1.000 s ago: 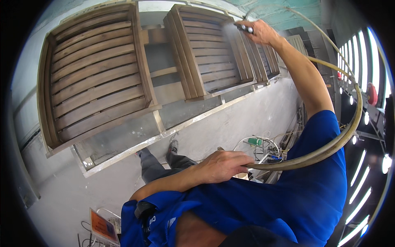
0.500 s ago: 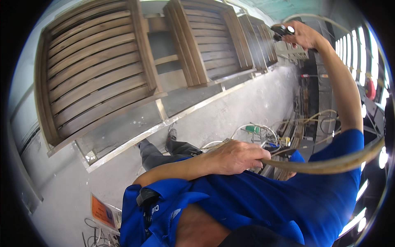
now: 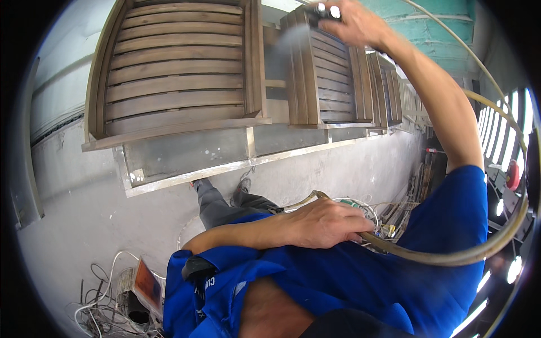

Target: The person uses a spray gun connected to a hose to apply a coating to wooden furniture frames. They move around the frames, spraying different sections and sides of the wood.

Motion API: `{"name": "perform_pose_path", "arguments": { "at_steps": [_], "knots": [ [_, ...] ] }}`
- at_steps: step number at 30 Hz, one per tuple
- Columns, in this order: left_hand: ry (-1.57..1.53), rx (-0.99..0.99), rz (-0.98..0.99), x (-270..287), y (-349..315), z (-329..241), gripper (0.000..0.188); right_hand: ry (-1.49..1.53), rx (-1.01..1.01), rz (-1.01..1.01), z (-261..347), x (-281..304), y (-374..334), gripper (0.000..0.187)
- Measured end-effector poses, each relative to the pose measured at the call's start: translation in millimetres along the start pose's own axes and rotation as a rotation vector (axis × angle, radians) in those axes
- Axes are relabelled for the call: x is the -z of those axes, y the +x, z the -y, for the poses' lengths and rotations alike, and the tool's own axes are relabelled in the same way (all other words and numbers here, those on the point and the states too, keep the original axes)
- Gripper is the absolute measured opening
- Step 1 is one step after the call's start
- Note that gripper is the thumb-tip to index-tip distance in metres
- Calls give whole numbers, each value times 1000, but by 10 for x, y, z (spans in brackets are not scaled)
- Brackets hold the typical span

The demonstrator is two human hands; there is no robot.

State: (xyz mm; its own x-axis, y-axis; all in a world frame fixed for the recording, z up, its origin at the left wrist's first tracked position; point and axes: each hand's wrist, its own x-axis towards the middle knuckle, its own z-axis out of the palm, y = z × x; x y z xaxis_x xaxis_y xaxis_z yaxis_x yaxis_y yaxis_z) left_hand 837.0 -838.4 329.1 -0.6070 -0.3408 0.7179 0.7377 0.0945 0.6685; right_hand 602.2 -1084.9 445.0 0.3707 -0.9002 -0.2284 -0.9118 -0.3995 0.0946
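Observation:
My right hand (image 3: 356,23) is raised at the top and wraps round a dark spray gun (image 3: 324,12). A pale mist (image 3: 290,42) leaves the gun toward the left, over the side of a slatted brown wooden piece (image 3: 301,79). In front of my waist, my left hand (image 3: 324,224) is closed on a yellowish hose (image 3: 434,258), which loops to the right and up past my right arm. A larger slatted wooden panel (image 3: 177,70) in a frame stands farther left, and another slatted piece (image 3: 386,90) stands beyond the middle one.
The wooden pieces rest on a low metal-edged frame (image 3: 191,181) along the grey floor (image 3: 338,163). Tangled cables (image 3: 93,298) and an orange-faced container (image 3: 147,284) lie at lower left. More hoses and long strips (image 3: 414,183) lie to the right. A red object (image 3: 513,176) hangs at far right.
My view has turned right, shifting the wooden pieces in the picture. My right hand has moved the spray gun left and up, toward the middle piece; the mist now shows clearly. My left hand keeps the hose.

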Motion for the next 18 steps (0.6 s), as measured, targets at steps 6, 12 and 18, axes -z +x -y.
{"name": "perform_pose_path", "arguments": {
  "at_steps": [6, 12, 18],
  "knots": [
    [72, 28, -97, -12, -211, 13, 35, 183, -27, -56, 292, 324, 487, 35],
    [-103, -68, 22, -100, -112, -41, 36, 203, -241, 473, 964, 642, -420, 47],
    [-149, -72, 73, -123, -72, -93, 37, 147, -244, 564, 825, 722, -567, 52]
  ]
}}
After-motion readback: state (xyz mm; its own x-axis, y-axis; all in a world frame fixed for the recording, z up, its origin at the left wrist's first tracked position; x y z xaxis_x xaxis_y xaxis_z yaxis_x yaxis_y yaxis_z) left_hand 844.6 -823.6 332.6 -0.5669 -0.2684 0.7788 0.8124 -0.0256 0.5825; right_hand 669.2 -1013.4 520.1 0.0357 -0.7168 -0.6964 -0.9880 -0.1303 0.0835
